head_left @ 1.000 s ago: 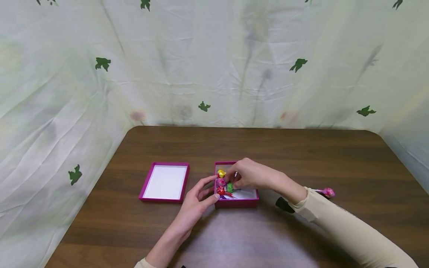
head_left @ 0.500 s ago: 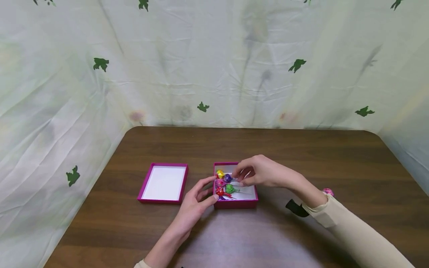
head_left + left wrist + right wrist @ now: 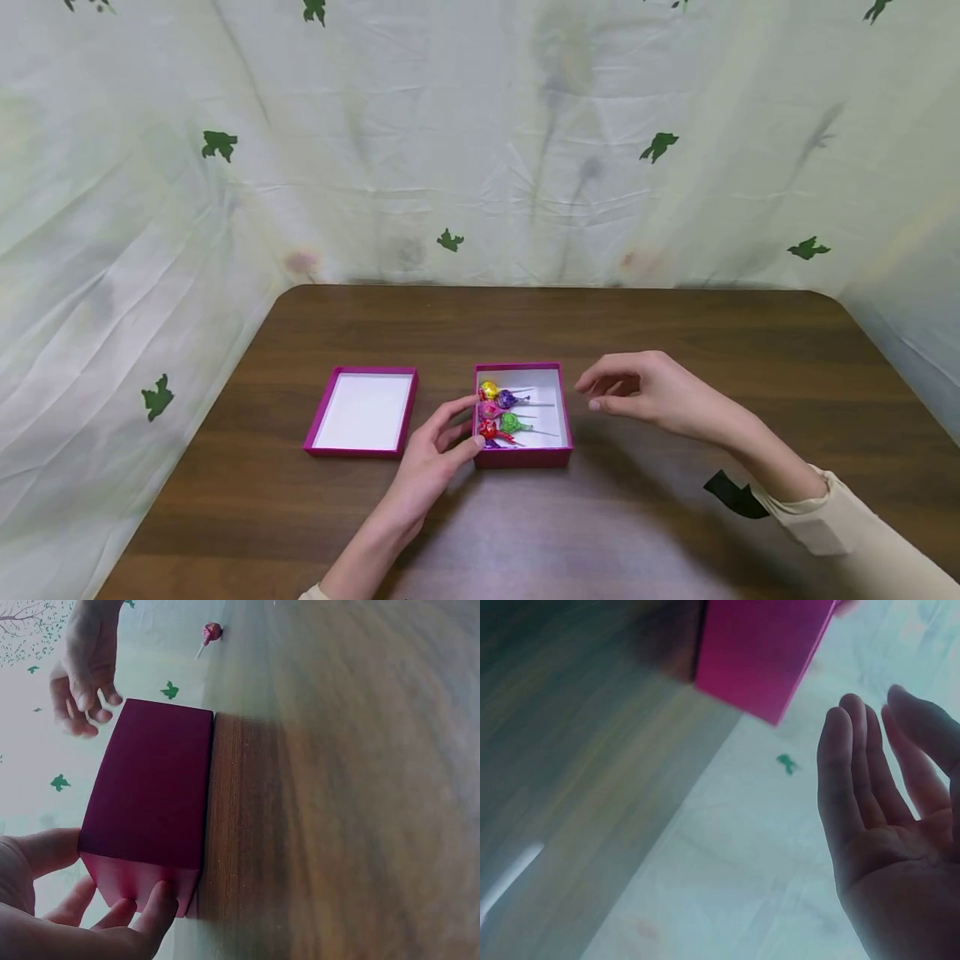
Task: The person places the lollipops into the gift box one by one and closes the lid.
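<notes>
A magenta box (image 3: 522, 457) with a white inside stands on the wooden table. Inside it lie several wrapped lollipops: yellow (image 3: 488, 390), purple (image 3: 507, 399), pink (image 3: 489, 410), green (image 3: 512, 422) and red (image 3: 488, 429), most sticks toward the right. My left hand (image 3: 437, 446) rests its thumb and fingertips against the box's left side; the left wrist view shows several fingertips (image 3: 160, 904) on that wall. My right hand (image 3: 651, 390) hovers right of the box, fingers loosely bent, holding nothing. Another pink lollipop (image 3: 212, 631) lies on the table in the left wrist view; the right arm hides it in the head view.
The box's magenta lid (image 3: 362, 412) lies to the left, its white inside facing up. Behind the brown table (image 3: 420, 325) hangs a pale curtain (image 3: 480, 150) with green bird-like shapes. A black piece (image 3: 735, 496) shows at the right sleeve.
My right hand has drawn out of the box to the right, leaving the purple lollipop in view beside the yellow one. My left hand stays at the box's left side.
</notes>
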### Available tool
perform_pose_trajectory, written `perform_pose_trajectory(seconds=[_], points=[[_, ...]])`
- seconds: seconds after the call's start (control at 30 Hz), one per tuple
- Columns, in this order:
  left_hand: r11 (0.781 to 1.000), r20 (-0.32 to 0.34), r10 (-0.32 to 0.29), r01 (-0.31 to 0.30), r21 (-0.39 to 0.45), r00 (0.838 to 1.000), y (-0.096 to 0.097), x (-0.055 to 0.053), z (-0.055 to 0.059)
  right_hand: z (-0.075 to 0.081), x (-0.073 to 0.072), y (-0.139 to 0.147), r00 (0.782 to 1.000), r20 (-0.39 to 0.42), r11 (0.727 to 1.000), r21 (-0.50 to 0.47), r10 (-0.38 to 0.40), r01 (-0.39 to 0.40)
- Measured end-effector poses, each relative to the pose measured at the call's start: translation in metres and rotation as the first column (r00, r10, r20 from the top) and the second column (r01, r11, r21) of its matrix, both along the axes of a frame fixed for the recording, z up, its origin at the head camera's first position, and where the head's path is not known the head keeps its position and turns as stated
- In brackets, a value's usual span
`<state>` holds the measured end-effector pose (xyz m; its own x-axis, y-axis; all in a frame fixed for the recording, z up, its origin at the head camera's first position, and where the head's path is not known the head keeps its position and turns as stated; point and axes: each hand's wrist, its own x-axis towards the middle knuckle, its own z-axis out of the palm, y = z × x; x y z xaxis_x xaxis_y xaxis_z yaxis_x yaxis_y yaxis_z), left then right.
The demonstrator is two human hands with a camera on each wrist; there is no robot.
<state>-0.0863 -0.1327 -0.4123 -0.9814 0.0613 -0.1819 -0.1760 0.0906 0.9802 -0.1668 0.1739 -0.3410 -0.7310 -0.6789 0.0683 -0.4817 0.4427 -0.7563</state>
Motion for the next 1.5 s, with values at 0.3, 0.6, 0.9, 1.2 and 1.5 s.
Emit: perform_pose_trajectory(seconds=[0.3, 0.6, 0.9, 1.2, 1.5], points=[[1.0, 0.018, 0.001, -0.001, 0.001, 1.0, -0.003, 0.001, 0.002, -0.001, 0.003, 0.042, 0.995, 0.022, 0.994, 0.048, -0.096, 0.095], [1.0, 0.025, 0.004, -0.004, -0.006, 1.0, -0.004, 0.001, 0.002, -0.015, 0.005, 0.081, 0.973, 0.108, 0.976, 0.099, -0.205, 0.194], [1.0, 0.034, 0.004, -0.004, 0.005, 0.999, -0.005, 0.002, 0.002, -0.033, 0.004, 0.115, 0.98, 0.091, 0.984, 0.014, -0.175, 0.175], [1.0, 0.041, 0.0, 0.0, 0.006, 0.999, -0.004, 0.002, 0.001, -0.046, 0.001, 0.144, 0.99, 0.093, 0.995, 0.011, -0.103, 0.102], [1.0, 0.035, -0.013, 0.012, 0.008, 0.999, -0.001, -0.001, 0.002, -0.062, 0.002, 0.157, 0.999, 0.02, 0.999, -0.004, -0.04, 0.04]])
